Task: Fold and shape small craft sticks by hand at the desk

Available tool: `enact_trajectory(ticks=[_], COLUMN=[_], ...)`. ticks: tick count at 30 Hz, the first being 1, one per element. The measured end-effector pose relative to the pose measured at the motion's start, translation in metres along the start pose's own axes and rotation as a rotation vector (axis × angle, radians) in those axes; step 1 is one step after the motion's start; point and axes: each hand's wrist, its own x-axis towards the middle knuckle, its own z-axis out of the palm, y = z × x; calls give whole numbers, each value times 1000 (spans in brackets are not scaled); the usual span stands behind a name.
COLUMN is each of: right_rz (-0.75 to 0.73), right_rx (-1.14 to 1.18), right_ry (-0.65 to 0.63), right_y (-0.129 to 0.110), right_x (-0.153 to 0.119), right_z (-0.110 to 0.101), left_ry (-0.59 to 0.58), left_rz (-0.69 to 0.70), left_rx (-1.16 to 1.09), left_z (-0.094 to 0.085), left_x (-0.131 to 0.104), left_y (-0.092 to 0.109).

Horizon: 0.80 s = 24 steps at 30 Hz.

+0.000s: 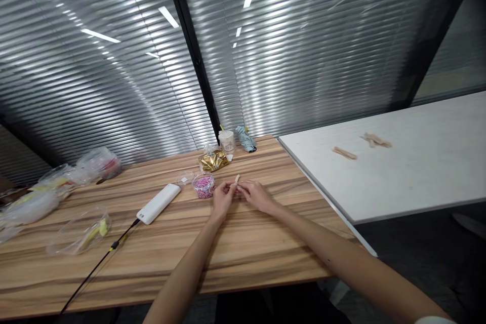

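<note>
My left hand (223,197) and my right hand (255,195) meet above the wood-grain table (243,258), fingers drawn together. Between their fingertips a short pale wooden stick (237,178) points up and away from me. My left hand's fingers are closed on it; those of my right hand are pinched close beside its lower end, where any small item is too tiny to tell. Just left of my left hand stands a round clear tub (204,186) of pink and purple small pieces.
Behind the tub lie a gold packet (213,160), a white cup (227,140) and a blue-grey wrapper (246,138). A white power bank (158,204) with a black cable and plastic bags (100,161) are leftward. Wooden sticks (345,153) rest on the white table (402,182).
</note>
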Motion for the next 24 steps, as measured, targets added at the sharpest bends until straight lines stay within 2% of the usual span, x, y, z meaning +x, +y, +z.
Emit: enact_trajectory(ticks=[9, 24], right_rz=[-26, -24], right_rx=[-2, 4], right_ry=[7, -7], right_y=[0, -1], right_x=[0, 0], right_z=[1, 0], left_ry=[-9, -13], left_rz=[28, -2], left_rx=[38, 9], left_z=[-1, -1], left_x=[0, 0], left_y=[-3, 0])
